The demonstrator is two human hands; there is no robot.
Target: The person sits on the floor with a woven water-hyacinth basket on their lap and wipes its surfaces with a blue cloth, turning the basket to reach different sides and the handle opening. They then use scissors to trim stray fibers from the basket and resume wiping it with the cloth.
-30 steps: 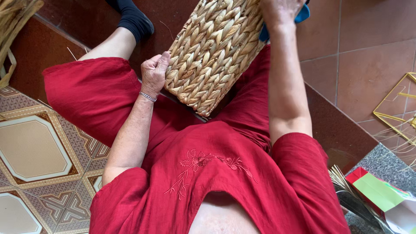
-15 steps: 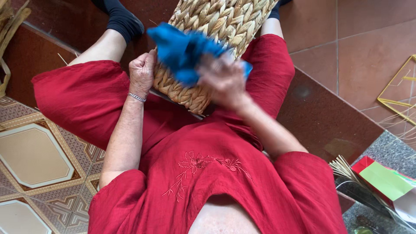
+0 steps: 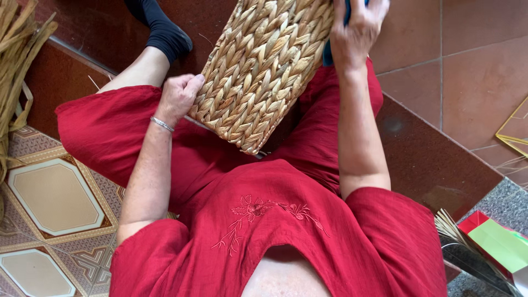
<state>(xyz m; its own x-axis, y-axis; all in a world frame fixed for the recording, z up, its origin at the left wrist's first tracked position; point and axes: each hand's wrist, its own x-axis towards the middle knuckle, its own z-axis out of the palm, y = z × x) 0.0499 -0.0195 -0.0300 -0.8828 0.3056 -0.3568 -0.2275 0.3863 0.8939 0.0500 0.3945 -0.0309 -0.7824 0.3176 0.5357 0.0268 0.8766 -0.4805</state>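
Across the lap, a tan braided basket (image 3: 264, 66), thick-plaited, tilted.

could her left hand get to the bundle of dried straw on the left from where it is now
Probably yes. The left hand is pressed against the woven basket's edge, and only her red-clad thigh and open tiled floor lie between it and the straw bundle; she would have to let go.

woven basket (image 3: 264, 71): on lap, tilted.
left hand (image 3: 179, 96): at basket's left edge.
right hand (image 3: 357, 30): at basket's upper right, on cloth (image 3: 328, 52).
straw bundle (image 3: 19, 60): far left.
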